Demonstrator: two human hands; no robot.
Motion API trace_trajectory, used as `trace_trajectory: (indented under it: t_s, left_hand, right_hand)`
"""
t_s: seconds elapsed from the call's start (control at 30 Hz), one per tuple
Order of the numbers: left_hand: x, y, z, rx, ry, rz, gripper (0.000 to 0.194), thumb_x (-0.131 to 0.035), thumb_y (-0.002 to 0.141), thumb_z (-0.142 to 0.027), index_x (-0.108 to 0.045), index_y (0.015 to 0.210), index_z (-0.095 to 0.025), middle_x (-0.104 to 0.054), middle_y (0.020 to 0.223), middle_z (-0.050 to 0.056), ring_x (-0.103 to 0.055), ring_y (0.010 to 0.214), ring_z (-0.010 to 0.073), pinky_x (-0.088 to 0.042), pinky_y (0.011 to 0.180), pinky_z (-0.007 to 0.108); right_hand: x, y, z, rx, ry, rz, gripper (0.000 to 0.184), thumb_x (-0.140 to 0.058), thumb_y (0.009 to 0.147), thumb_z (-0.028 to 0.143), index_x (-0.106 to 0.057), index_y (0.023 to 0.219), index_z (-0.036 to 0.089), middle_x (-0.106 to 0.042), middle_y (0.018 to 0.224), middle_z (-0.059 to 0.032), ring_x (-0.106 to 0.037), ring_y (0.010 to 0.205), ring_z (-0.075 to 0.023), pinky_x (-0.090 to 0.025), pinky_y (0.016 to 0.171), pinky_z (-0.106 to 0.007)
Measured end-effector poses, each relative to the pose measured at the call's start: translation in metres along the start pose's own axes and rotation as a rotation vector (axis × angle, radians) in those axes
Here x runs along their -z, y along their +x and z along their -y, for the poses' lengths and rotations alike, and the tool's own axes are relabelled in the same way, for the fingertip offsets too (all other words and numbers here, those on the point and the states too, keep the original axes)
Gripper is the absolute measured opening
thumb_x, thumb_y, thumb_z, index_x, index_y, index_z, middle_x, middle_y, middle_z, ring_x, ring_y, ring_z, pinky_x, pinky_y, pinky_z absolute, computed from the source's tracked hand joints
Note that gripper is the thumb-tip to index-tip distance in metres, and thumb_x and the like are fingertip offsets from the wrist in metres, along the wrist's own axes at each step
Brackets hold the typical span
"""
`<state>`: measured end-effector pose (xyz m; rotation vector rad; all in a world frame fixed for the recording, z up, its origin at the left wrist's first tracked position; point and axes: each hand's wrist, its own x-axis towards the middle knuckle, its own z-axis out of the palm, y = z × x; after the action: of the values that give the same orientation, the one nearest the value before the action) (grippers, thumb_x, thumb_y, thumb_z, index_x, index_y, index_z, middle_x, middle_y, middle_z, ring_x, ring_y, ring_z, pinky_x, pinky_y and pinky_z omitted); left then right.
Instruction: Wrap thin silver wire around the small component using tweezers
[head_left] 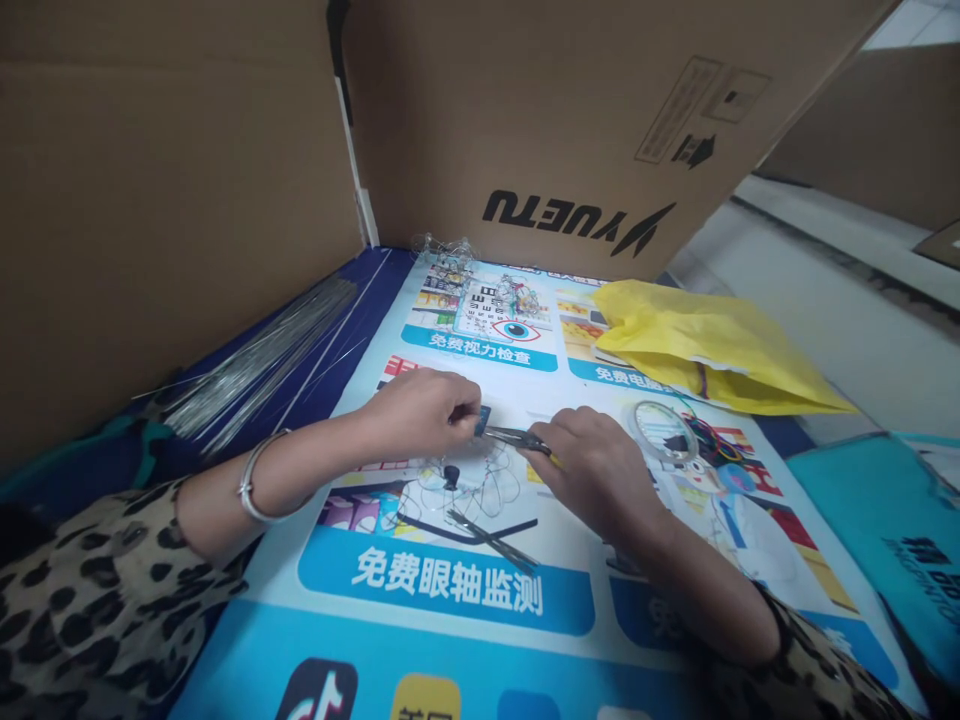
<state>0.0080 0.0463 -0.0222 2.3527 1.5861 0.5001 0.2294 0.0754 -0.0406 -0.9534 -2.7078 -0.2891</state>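
My left hand (431, 410) is closed in a pinch; whatever lies between its fingertips is too small and hidden to make out. Wrapped round the dark handles of a pair of pliers (514, 437) is my right hand (592, 465). The pliers' metal jaws point left and reach up to my left fingertips. Below both hands, thin bent wire loops (487, 490) spread over the printed sheet, with a small dark piece (451, 476) among them. Short straight metal pieces (495, 540) lie crossed just nearer to me.
A bundle of straight wires (262, 350) lies at the left. Tangled wire shapes (446, 255) sit at the back by the cardboard walls (525, 120). On the right are a yellow bag (697, 335), a clear ring-shaped roll (664, 432), coloured cords (716, 440) and a turquoise bag (877, 520).
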Motion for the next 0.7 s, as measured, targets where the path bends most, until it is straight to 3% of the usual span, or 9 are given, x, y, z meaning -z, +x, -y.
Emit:
trace_trajectory:
  t_s: [0.33,0.53,0.7]
  left_hand:
    - [0.002,-0.004,-0.003,0.037,0.04,-0.016,0.014,-0.046,0.071,-0.019,-0.058,0.066,-0.016,-0.061,0.063,0.002,-0.048,0.054,0.0111,-0.027,0.049,0.023]
    - [0.003,-0.005,-0.005,-0.016,0.024,-0.001,0.015,-0.046,0.073,-0.019,-0.058,0.066,-0.015,-0.06,0.066,0.003,-0.049,0.056,0.0114,-0.031,0.052,0.023]
    - [0.003,-0.003,-0.004,-0.122,-0.026,0.005,0.014,-0.046,0.075,-0.017,-0.057,0.067,-0.015,-0.06,0.072,0.003,-0.052,0.067,0.0132,-0.038,0.063,0.025]
  right_hand:
    - [0.021,-0.016,0.016,0.019,0.032,0.153,0.017,-0.054,0.084,0.032,-0.061,0.074,0.02,-0.057,0.072,-0.0036,-0.046,0.072,-0.0179,-0.026,0.064,-0.03]
    - [0.028,-0.02,0.022,-0.01,-0.067,0.153,0.012,-0.056,0.082,0.026,-0.061,0.074,0.02,-0.057,0.071,-0.0038,-0.045,0.071,-0.0183,-0.023,0.063,-0.031]
    - [0.026,-0.021,0.024,0.004,-0.102,0.148,0.011,-0.056,0.08,0.021,-0.06,0.071,0.021,-0.057,0.069,-0.0028,-0.044,0.069,-0.0175,-0.021,0.061,-0.031]
